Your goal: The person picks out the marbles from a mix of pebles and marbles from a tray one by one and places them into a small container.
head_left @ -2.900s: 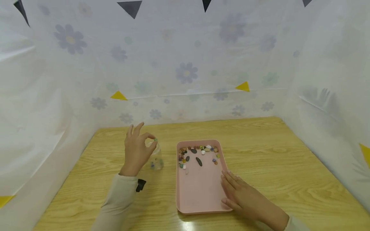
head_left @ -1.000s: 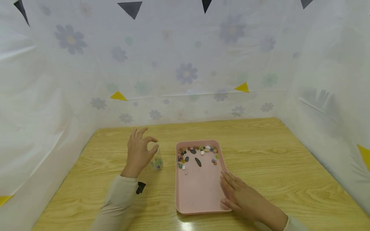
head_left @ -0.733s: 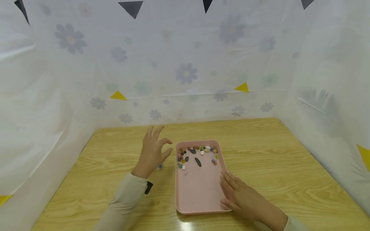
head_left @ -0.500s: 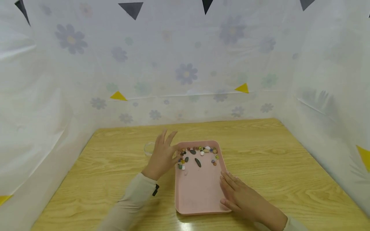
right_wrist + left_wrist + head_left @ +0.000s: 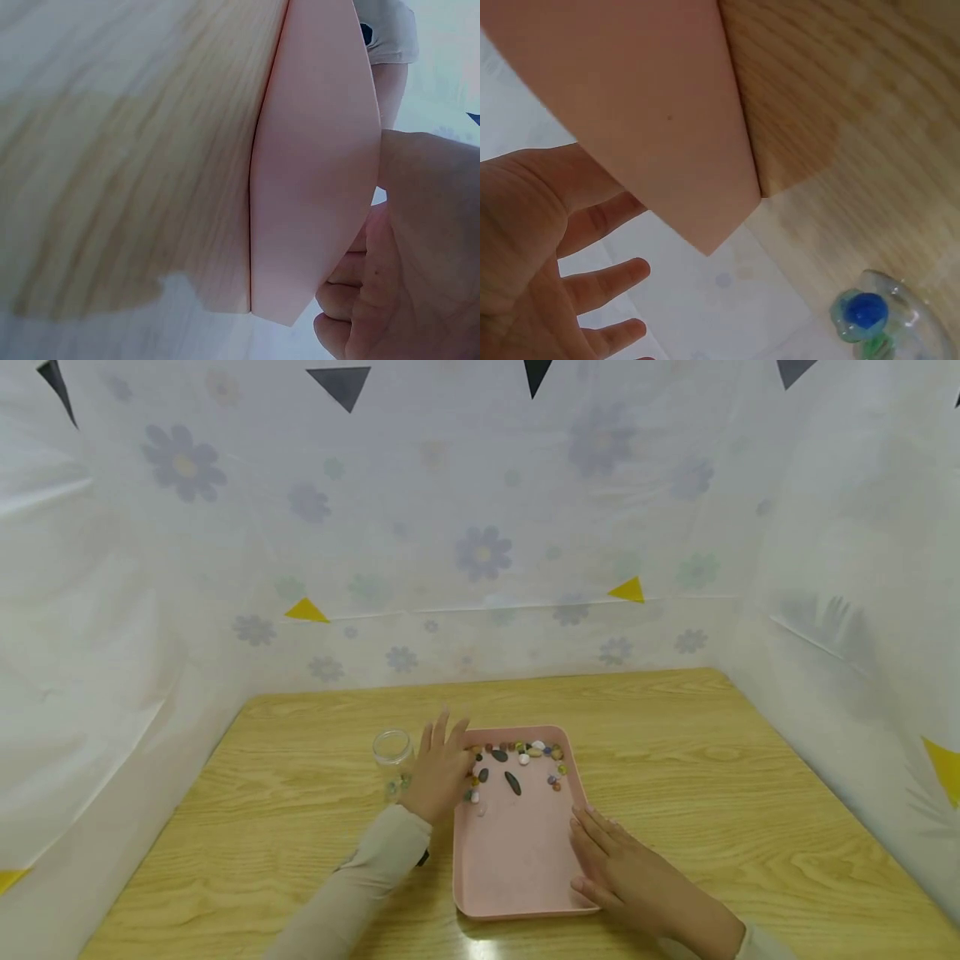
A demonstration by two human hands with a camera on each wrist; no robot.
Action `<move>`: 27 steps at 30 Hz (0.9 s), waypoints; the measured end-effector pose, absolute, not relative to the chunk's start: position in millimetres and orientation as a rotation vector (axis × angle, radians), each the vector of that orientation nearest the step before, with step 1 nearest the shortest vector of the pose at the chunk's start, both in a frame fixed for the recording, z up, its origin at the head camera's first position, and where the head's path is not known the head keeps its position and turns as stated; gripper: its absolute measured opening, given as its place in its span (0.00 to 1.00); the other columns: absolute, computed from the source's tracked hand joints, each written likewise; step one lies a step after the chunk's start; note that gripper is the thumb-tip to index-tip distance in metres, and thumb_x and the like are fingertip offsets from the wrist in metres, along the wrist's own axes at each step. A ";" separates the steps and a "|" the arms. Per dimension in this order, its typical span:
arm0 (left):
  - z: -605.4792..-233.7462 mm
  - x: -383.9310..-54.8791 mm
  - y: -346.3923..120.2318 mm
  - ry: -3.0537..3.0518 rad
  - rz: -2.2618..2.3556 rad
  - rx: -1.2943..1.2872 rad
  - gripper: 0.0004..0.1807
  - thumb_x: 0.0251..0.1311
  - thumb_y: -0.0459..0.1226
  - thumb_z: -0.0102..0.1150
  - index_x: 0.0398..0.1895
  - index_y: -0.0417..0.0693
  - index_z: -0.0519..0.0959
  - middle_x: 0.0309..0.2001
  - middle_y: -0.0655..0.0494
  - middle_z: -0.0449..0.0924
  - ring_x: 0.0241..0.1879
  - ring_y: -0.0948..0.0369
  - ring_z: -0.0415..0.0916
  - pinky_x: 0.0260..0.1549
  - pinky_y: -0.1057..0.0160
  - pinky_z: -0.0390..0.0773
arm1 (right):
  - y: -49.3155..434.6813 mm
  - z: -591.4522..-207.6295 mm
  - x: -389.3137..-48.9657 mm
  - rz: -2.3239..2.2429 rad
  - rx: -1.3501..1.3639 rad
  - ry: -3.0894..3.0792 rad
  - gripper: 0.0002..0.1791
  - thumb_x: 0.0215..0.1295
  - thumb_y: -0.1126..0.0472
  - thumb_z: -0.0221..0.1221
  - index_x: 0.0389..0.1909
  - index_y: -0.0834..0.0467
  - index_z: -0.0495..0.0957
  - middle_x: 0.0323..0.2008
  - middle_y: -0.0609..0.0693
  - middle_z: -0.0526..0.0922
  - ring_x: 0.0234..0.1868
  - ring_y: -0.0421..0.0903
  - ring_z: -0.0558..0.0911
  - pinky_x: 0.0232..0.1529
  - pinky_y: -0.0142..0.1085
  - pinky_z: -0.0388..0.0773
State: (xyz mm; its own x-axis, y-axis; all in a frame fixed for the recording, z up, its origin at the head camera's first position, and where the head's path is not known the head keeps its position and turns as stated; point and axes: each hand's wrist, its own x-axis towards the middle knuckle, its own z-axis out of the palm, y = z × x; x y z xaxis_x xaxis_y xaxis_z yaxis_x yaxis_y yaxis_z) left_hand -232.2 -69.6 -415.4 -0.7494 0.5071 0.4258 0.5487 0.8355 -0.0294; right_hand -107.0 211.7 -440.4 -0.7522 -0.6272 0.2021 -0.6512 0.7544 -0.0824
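Note:
My left hand [image 5: 441, 777] reaches over the left wall of a pink tray [image 5: 517, 868], right at a row of small stones there. In the left wrist view the tray's wall [image 5: 667, 112] hides its thumb and index tips, so I cannot tell whether they pinch a stone. The other fingers stand out loosely. Along the tray's right rim rests my right hand [image 5: 637, 872], fingers straight and together. Coloured pebbles line the tray's far part, with a long dark stone [image 5: 512, 783] and a white stone [image 5: 523, 759] among them.
Left of the tray stands a clear, lidless jar [image 5: 392, 747] with a few glassy beads inside, partly behind my left hand; a blue bead [image 5: 866, 310] shows in the left wrist view. White flowered sheeting [image 5: 480, 510] walls the wooden table [image 5: 300, 793] at the back and sides.
My left hand pinched a small green bead over the jar's mouth, let it go there, then moved right to the tray's left side. My right hand has stayed on the tray's rim.

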 end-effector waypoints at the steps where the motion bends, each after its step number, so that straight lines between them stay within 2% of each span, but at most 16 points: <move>1: -417.3 -233.1 -69.1 -2.603 -0.128 -0.769 0.05 0.44 0.36 0.75 0.21 0.51 0.85 0.63 0.43 0.69 0.68 0.37 0.53 0.62 0.36 0.60 | 211.7 -440.9 -107.0 0.221 1.019 -2.791 0.35 0.72 0.43 0.47 0.65 0.69 0.66 0.69 0.64 0.62 0.68 0.59 0.64 0.66 0.21 0.22; 6: -423.0 -237.1 -66.8 -2.688 -0.140 -0.705 0.05 0.46 0.35 0.74 0.20 0.51 0.85 0.64 0.44 0.68 0.70 0.39 0.50 0.64 0.36 0.57 | 211.3 -441.3 -107.0 0.238 1.012 -2.795 0.35 0.72 0.43 0.47 0.65 0.68 0.66 0.69 0.63 0.62 0.68 0.59 0.64 0.66 0.20 0.22; 15: -427.3 -239.8 -60.9 -2.738 -0.111 -0.609 0.09 0.52 0.34 0.69 0.17 0.51 0.83 0.62 0.44 0.70 0.69 0.39 0.52 0.64 0.37 0.57 | 211.6 -439.7 -107.1 0.222 1.020 -2.815 0.36 0.73 0.43 0.46 0.66 0.68 0.65 0.70 0.63 0.61 0.69 0.59 0.63 0.66 0.21 0.22; 27: -429.1 -244.0 -58.7 -2.789 -0.066 -0.574 0.06 0.50 0.35 0.71 0.20 0.52 0.83 0.63 0.45 0.69 0.70 0.39 0.51 0.64 0.37 0.57 | 211.1 -437.3 -106.3 0.203 1.036 -2.784 0.35 0.72 0.43 0.47 0.65 0.69 0.66 0.68 0.65 0.63 0.68 0.60 0.65 0.66 0.21 0.22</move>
